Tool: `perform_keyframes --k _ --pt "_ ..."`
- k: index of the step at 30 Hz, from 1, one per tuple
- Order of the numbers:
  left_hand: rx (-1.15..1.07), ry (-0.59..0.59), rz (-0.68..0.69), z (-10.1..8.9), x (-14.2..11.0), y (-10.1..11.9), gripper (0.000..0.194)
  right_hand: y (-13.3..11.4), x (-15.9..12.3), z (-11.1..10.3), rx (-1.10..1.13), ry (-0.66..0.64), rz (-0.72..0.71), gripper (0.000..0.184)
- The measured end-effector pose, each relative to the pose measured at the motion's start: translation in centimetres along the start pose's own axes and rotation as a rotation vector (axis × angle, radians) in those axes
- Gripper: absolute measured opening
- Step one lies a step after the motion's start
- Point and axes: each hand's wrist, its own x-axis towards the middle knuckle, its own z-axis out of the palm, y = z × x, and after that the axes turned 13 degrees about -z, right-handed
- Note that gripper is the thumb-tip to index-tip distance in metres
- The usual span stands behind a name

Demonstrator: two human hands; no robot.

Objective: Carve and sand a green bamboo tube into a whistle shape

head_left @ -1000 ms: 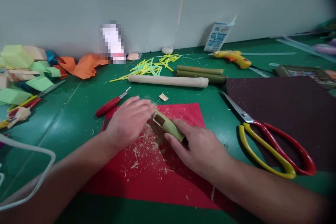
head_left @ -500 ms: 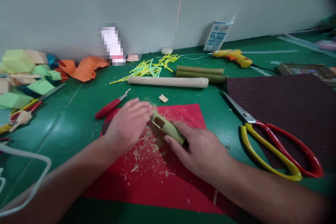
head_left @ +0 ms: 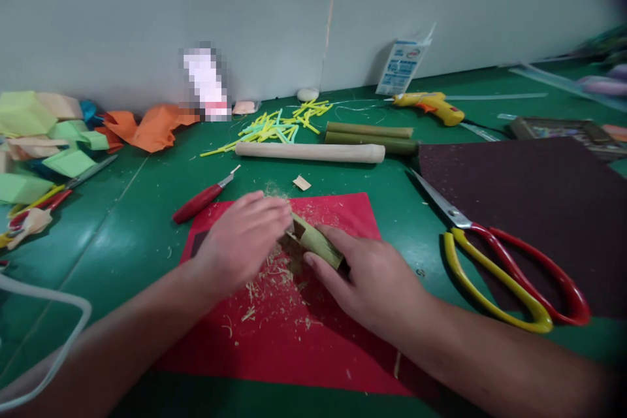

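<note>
My right hand [head_left: 377,274] is wrapped round a short green bamboo tube [head_left: 316,241] with a notch cut into its upper side. The tube points away to the left over a red sheet [head_left: 245,346]. At its far end is my left hand [head_left: 249,232], fingers pressed together and bent over the tube's mouth. A bit of something greyish shows between those fingers and the tube; its kind is hidden. Shavings and dust [head_left: 274,277] lie scattered on the sheet beneath. Beyond my left hand lies a red-handled carving knife [head_left: 200,202].
Large scissors [head_left: 494,255] lie at right by a dark brown sheet [head_left: 529,209]. Behind are a pale peeled stick [head_left: 308,152], green bamboo pieces [head_left: 369,142], yellow-green strips [head_left: 274,127] and a yellow glue gun [head_left: 431,106]. Folded papers [head_left: 49,137] fill the left. A white cable [head_left: 73,304] crosses the lower left.
My left hand has slid slightly right along the tube's far end and now covers more of its notch. My right hand keeps its hold. The whole view has shifted a little.
</note>
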Motion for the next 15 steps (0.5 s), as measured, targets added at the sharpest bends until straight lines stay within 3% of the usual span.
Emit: perform_keyframes --k 8,12,15 --pt "0.005 0.048 -0.057 -0.06 0.08 0.18 0.027 -0.06 0.15 -0.12 0.010 -0.005 0.014 0.038" --pt "0.003 -0.009 -0.004 -0.20 0.11 0.21 0.027 -0.10 -0.01 -0.17 0.038 -0.012 0.010 0.040" --pt "0.022 0.039 -0.065 -0.22 0.05 0.04 0.026 -0.13 -0.04 -0.17 0.044 -0.002 0.014 0.039"
